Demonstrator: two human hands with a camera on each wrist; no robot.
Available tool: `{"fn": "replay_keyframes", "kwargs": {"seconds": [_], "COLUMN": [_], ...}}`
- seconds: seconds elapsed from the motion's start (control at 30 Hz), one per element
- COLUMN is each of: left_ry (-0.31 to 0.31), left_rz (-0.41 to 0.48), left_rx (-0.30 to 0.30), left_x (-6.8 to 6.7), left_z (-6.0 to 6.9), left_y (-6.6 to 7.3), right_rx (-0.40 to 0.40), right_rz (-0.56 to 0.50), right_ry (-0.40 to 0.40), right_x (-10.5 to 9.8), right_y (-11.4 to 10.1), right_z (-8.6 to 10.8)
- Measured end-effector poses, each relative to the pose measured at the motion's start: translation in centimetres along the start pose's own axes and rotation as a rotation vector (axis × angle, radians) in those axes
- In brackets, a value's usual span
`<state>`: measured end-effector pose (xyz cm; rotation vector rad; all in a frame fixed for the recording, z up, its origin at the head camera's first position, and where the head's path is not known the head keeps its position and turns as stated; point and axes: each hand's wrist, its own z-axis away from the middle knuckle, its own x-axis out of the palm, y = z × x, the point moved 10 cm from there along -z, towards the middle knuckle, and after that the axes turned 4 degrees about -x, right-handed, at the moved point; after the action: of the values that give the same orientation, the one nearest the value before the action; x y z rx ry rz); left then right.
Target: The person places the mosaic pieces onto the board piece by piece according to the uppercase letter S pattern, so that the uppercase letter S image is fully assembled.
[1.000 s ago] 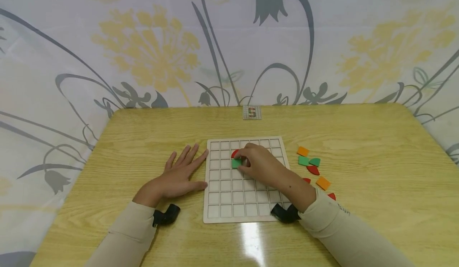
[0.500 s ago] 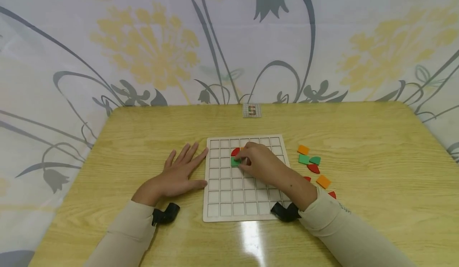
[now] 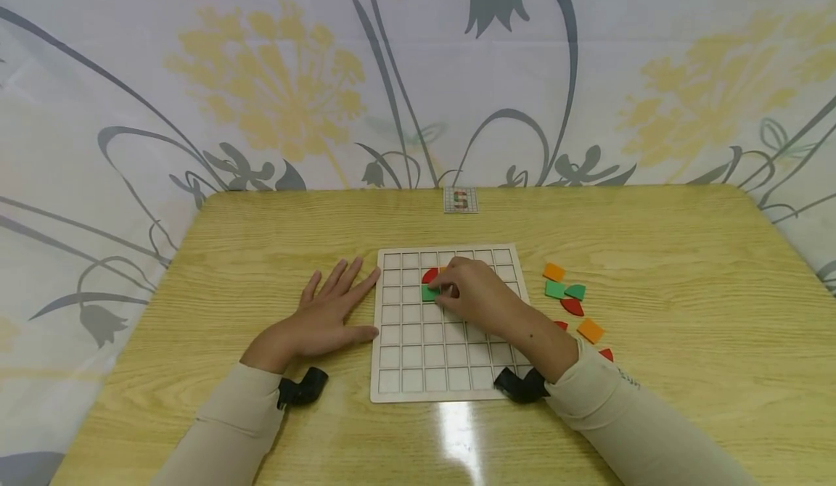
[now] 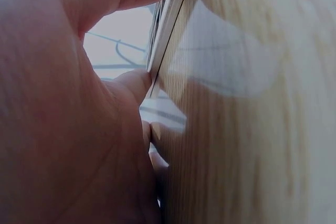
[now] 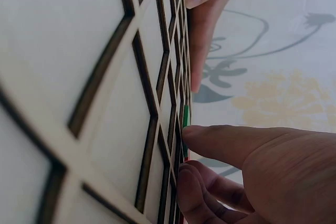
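Green wood or plastic, hard to say which, makes up the green square [image 3: 428,294] on the pale gridded board [image 3: 411,380], in a cell of its upper part. The right hand [image 3: 475,294] has its grip there: thumb and forefinger are curled toward each other, nearly closed, pinching the tile at its right side. Just above this tile sits a red wedge [image 3: 429,276], and a sliver of an orange piece [image 3: 444,269] shows beside it, mostly hidden by the fingers.

The left hand [image 3: 329,319] lies flat on the table [image 3: 261,236], fingers spread, its grip wide and holding nothing; forefinger and thumb tips touch the board's left edge.

Right of the board lie loose pieces: an orange square [image 3: 554,272], a second green square [image 3: 555,289] touching a green wedge [image 3: 576,292], another red wedge [image 3: 572,307], and a lower orange square [image 3: 591,331]. Two more red pieces [image 3: 607,355] are partly covered by the right arm. Near the table's far edge rests a small patterned card [image 3: 461,200], before a flower-printed cloth [image 3: 418,72].
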<state>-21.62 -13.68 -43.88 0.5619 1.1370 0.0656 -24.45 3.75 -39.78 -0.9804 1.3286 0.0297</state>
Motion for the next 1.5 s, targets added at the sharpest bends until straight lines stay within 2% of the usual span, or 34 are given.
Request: {"fn": "replay_keyframes", "kwargs": {"seconds": [0.5,0.73,0.97,1.13,1.5], "left_ry": [0.000,0.008,0.003,0.010,0.006], "left_rz": [-0.002,0.014,0.000,-0.016,-0.015], "left_rx": [0.008,0.014,0.015,0.014,0.010], "left_x": [-0.1,0.0,0.0,0.0,0.2], "left_z": [0.0,0.1,0.0,-0.1,-0.1], "left_y": [0.0,0.0,0.0,0.0,-0.1], "right_rx": [0.025,-0.005,-0.029,-0.025,0.025], "right_rz": [-0.012,0.028,0.094,0.117,0.145], "right_ry": [-0.034,0.012,0.087,0.139,0.199], "right_x": [-0.1,-1.4,-3.4,-4.8,-7.6], "right_y": [-0.2,-0.7,0.0,1.0,3.9], "right_z": [0.4,1.2,2.6,4.0,7.1]}}
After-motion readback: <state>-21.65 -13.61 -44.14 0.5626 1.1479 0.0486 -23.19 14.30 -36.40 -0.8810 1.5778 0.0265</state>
